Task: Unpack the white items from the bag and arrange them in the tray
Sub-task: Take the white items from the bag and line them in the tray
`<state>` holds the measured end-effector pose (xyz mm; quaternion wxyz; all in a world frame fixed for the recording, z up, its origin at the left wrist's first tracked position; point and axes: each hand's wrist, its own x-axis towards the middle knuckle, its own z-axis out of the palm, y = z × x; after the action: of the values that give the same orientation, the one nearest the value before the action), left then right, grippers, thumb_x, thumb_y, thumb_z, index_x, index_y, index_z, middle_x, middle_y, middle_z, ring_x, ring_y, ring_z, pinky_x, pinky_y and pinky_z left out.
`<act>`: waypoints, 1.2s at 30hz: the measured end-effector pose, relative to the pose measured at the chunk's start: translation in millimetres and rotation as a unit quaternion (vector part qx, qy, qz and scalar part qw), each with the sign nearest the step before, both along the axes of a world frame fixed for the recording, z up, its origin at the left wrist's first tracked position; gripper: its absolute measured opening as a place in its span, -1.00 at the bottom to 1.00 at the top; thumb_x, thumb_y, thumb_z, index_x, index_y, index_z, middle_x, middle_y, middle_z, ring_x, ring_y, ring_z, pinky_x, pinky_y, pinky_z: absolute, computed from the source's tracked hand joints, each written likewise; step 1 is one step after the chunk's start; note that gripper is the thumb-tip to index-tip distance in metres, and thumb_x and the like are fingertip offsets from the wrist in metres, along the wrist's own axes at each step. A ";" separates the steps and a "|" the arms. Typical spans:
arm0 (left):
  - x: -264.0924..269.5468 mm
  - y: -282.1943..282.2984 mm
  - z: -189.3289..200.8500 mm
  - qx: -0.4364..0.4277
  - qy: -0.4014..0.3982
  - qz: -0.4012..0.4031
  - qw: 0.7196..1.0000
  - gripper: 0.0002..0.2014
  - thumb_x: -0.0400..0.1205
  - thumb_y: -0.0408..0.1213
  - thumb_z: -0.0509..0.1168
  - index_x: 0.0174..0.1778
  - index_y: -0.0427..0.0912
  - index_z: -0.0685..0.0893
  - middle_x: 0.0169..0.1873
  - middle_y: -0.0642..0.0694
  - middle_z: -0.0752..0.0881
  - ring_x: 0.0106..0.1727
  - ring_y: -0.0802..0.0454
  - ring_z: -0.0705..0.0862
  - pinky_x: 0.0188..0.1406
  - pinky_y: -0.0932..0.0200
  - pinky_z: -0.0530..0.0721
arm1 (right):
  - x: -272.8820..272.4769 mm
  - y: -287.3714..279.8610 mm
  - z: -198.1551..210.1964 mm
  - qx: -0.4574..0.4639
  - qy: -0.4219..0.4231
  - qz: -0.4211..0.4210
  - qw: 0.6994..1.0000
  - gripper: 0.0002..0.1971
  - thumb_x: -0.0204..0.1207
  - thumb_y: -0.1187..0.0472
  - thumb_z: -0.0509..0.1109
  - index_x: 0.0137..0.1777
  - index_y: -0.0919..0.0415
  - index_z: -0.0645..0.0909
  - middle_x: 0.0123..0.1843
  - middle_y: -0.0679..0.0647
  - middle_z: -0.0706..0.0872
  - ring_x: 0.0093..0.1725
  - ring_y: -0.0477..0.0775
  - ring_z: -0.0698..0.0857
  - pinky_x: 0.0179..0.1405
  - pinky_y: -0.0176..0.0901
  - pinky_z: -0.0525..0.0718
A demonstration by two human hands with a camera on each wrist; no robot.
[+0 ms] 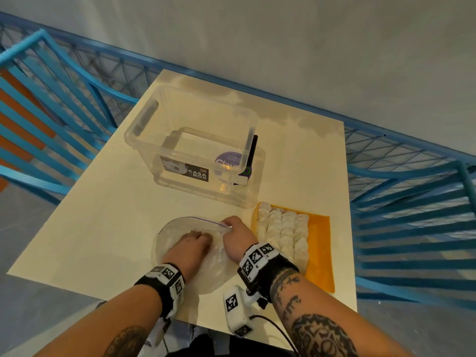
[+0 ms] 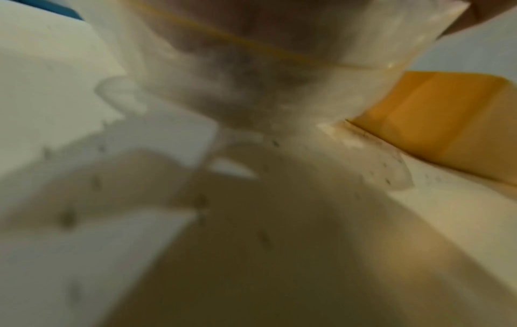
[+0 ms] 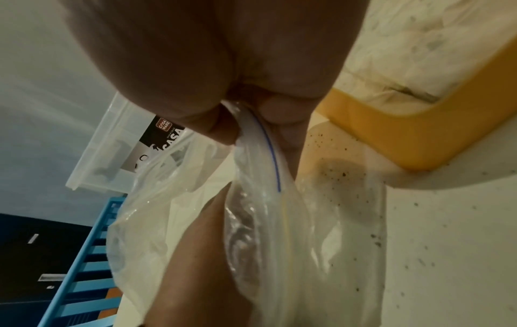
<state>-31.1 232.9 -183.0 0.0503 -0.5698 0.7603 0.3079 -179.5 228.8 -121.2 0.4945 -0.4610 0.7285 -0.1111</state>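
A clear zip bag lies on the table near its front edge. My left hand is inside the bag, fingers bent downward; the plastic hides what they touch. My right hand pinches the bag's zip edge and holds its mouth up, as the right wrist view shows at the blue zip line. Right of the bag sits the orange tray, with several white items laid in rows in its left half. The left wrist view is blurred, showing only bag film and the tray's wall.
An empty clear plastic box stands behind the bag, with a dark flat object against its right side. Blue metal railings run along both sides of the cream table. The tray's right half is bare.
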 end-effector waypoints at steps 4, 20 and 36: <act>8.7 -7.6 18.6 0.024 0.060 0.059 0.996 -0.68 0.79 -0.04 0.11 0.24 -0.02 0.73 0.28 -0.13 0.71 0.26 -0.09 0.62 0.18 0.19 0.44 | -2.9 -7.0 -0.5 0.010 0.087 0.057 0.995 -0.53 0.55 0.37 0.17 0.46 0.10 0.39 0.29 0.25 0.59 0.17 0.26 0.67 -0.03 -0.12 0.59; 53.6 -25.3 72.9 0.265 0.507 0.472 0.671 -0.74 0.81 -0.09 0.12 -0.10 -0.12 0.56 -0.44 -0.12 0.67 -0.53 0.10 0.34 -0.74 0.37 0.17 | -16.6 -9.6 -2.2 -0.043 -0.006 0.019 0.999 -0.65 0.61 0.35 0.19 0.35 0.11 0.53 0.13 0.12 0.69 0.03 0.15 0.69 -0.09 -0.18 0.60; 45.6 -16.4 78.2 0.360 0.617 0.438 0.545 -0.89 0.56 -0.11 0.33 -0.16 -0.05 0.58 -0.51 0.03 0.45 -0.70 0.19 0.31 -0.85 0.47 0.13 | -17.7 12.6 5.4 -0.186 0.005 0.157 0.970 -0.37 0.44 0.08 0.57 0.50 -0.07 0.47 0.44 -0.09 0.48 0.41 -0.13 0.48 0.40 -0.37 0.32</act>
<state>14.5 216.5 -104.8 -0.3715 -0.4355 0.0849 0.8156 -197.2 241.4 -115.9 0.4080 -0.6537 0.6160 -0.1637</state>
